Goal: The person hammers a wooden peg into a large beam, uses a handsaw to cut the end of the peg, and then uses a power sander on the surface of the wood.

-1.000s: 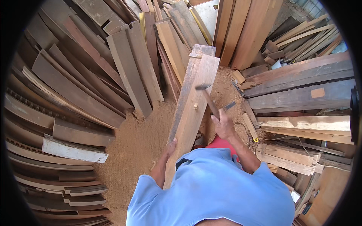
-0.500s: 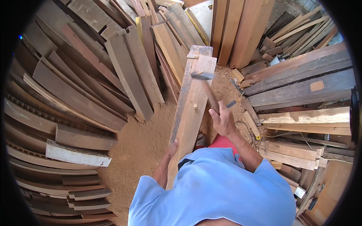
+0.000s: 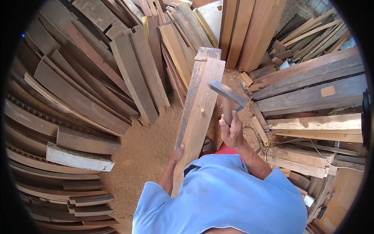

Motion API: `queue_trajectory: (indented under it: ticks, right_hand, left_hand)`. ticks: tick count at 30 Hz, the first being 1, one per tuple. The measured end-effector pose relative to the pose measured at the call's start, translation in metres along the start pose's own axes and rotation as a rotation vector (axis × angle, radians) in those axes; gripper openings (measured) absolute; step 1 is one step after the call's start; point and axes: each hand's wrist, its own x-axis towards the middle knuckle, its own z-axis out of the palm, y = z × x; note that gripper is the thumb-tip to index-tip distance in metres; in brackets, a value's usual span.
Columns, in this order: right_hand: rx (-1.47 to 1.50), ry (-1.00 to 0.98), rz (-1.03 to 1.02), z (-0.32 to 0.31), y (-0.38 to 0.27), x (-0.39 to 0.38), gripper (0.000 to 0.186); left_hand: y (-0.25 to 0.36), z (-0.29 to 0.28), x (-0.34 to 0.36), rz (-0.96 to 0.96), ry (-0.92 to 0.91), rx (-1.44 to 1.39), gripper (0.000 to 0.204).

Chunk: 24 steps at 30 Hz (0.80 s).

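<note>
A long light-brown plank [image 3: 203, 91] stretches away from my body, lying along a darker, worn board [image 3: 190, 84] that shows on its left side. A small square wooden peg [image 3: 202, 111] stands up from the plank's face. Gripping the near left edge of the wood is my left hand [image 3: 177, 155], its thumb on top and the other fingers mostly hidden. My right hand [image 3: 232, 132] is closed round the handle of a hammer [image 3: 227, 93]. The hammer's metal head, slightly blurred, is raised beyond the hand, over the plank's right edge.
A small wooden strip [image 3: 200, 59] crosses the far end of the worn board. Sawdust [image 3: 144, 156] covers the floor. Stacked boards [image 3: 85, 97] line the left, tall planks [image 3: 249, 35] stand at the back, and more timber [image 3: 311, 97] lies at the right with a yellow tape measure [image 3: 266, 144].
The hammer has swung right and turned, its head moving from over the plank to its right edge. My right hand has shifted slightly nearer to me. My left hand has stayed put.
</note>
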Motion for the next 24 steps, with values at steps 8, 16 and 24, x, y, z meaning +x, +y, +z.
queue_trajectory:
  ticks: [8,16,24]
  right_hand:
    - [-0.389,-0.405,0.406,0.031,0.097,-0.051,0.031]
    - [-0.515,-0.474,0.544,0.028,0.135,-0.068,0.033]
    - [-0.042,-0.172,0.447,0.026,0.120,-0.041,0.034]
  left_hand:
    - [-0.014,-0.014,0.036,-0.043,0.001,0.062,0.088]
    - [-0.010,0.000,0.013,-0.007,-0.049,-0.080,0.091]
    - [-0.054,-0.020,0.013,0.071,-0.063,0.109,0.098]
